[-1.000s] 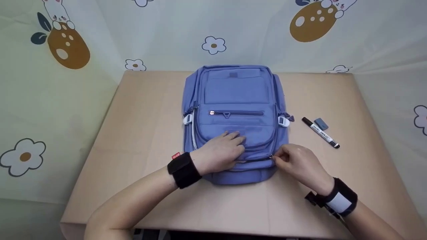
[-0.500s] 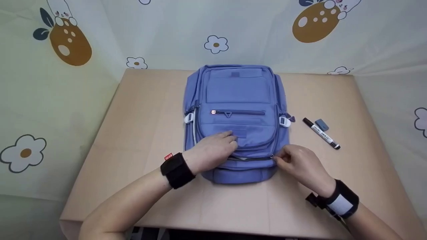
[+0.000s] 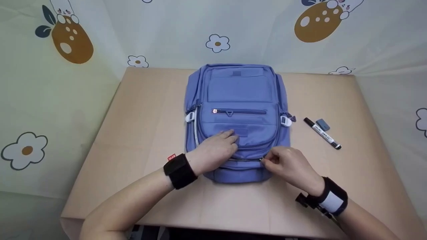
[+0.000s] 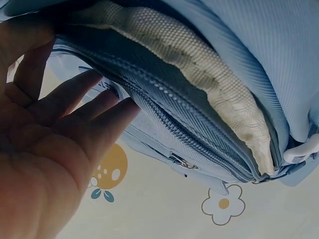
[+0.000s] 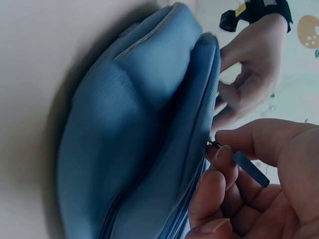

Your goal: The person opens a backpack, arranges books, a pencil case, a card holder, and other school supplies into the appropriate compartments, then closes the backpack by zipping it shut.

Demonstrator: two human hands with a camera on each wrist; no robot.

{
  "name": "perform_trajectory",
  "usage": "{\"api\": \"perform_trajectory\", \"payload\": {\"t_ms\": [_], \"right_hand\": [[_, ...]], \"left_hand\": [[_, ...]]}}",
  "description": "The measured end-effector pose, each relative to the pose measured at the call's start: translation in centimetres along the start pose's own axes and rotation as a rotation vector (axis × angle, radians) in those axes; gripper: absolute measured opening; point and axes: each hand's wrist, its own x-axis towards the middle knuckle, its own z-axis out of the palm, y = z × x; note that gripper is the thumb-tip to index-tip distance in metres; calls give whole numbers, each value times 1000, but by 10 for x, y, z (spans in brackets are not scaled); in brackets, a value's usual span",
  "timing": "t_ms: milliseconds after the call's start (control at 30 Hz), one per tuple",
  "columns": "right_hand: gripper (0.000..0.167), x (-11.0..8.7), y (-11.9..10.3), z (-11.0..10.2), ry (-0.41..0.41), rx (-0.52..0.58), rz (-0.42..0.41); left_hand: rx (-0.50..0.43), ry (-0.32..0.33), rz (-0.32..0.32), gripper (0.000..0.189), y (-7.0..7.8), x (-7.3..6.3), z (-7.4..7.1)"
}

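Observation:
A blue backpack [image 3: 240,90] lies on the table with its front up and its bottom toward me. My left hand [image 3: 213,151] rests on the lower front panel, fingers mostly straight; in the left wrist view its fingertips [image 4: 127,107] touch the cloth beside an open, zip-edged gap with pale webbing [image 4: 199,74]. My right hand [image 3: 287,165] pinches a zipper pull [image 5: 244,164] between thumb and forefinger at the right part of the lower pocket's zipper. In the right wrist view the pull's blue tab sticks out past the fingers. The inside of the pocket is hidden.
A black-and-white marker [image 3: 323,133] and a small grey-blue block [image 3: 322,124] lie right of the backpack. White side buckles [image 3: 286,121] sit on the bag's straps. Patterned cloth walls [image 3: 166,33] enclose the brown-covered table [image 3: 150,100] at the back and sides.
My right hand has moved left along the lower zipper with the pull. My left hand has slid slightly left on the front panel, then stayed nearly still.

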Motion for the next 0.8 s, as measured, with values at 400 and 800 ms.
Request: {"api": "perform_trajectory", "payload": {"t_ms": [400,800], "right_hand": [[11,10,-10,10,-32,6,-50],[13,8,-7,5,-52,-62,-4]], "left_hand": [[-4,19,1,20,-1,0,1],[-82,89,53,12,-12,-15,3]]}}
